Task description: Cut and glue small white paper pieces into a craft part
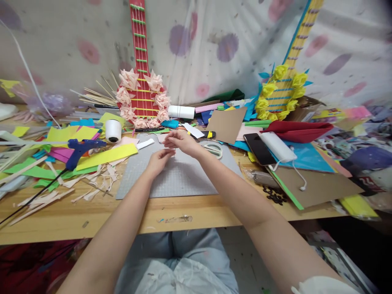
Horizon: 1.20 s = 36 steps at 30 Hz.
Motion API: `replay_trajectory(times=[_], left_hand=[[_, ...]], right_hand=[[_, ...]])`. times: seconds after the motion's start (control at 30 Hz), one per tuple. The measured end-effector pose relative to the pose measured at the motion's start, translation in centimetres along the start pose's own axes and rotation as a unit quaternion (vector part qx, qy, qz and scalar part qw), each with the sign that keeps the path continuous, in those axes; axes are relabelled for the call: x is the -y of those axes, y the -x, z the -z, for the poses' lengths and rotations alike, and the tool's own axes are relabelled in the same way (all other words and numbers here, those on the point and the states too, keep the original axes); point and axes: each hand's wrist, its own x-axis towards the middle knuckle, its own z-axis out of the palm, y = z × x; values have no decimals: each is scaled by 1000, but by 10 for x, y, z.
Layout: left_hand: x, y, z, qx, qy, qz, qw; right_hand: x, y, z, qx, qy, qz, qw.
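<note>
left hand [159,158]: held low over the grey cutting mat [180,175], fingers curled in and pinched on the lower end of a thin thread [177,122].
right hand [180,142]: just above and beyond the left one, fingertips pinched together on the same thread; the two hands are close, nearly touching.
thin thread: very fine and hard to follow; it seems to run up from the hands toward the red paper guitar [141,81].
grey cutting mat: lies flat on the desk [92,216], under both hands.
blue glue gun [80,150]: left of the mat, resting on coloured paper sheets, its black cord trailing to the left edge.
white spool [113,130]: upright, beyond the glue gun.
scissors [212,149]: just right of the right hand, at the mat's far corner.
black phone [259,149]: right of the scissors, with a white power bank [277,147] lying beside it.
yellow paper guitar [286,81]: leans against the cloth backdrop at the right, ringed with yellow flowers.
paper strips [92,188]: scattered on the desk left of the mat.
</note>
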Motion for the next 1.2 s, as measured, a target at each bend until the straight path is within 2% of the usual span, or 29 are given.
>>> replay_trajectory(times=[0.17, 0.3, 0.5, 0.73, 0.87, 1.0, 1.1, 1.2], left_hand=[[7, 4, 7, -3, -29, -23, 999], [7, 4, 1, 2, -99, -24, 995], [-1, 7, -5, -20, -222, 1, 975], [-14, 12, 9, 98, -172, 17, 980], [-24, 10, 14, 135, -134, 114, 975], [-34, 10, 34, 174, -157, 198, 952], [-39, 12, 53, 198, -180, 225, 937], [-41, 14, 64, 223, -196, 223, 928]], right_hand=[[-21, -3, 0, -6, -16, -2, 1000], [-32, -1, 2, -19, -45, 5, 999], [-40, 3, 0, -40, -185, 13, 982], [-52, 15, 2, -50, -267, -26, 962], [-56, 23, -2, -57, -288, -53, 955], [-60, 29, 9, -69, -287, -86, 952], [-65, 33, 23, -64, -272, -101, 955], [-67, 36, 31, -44, -257, -108, 959]])
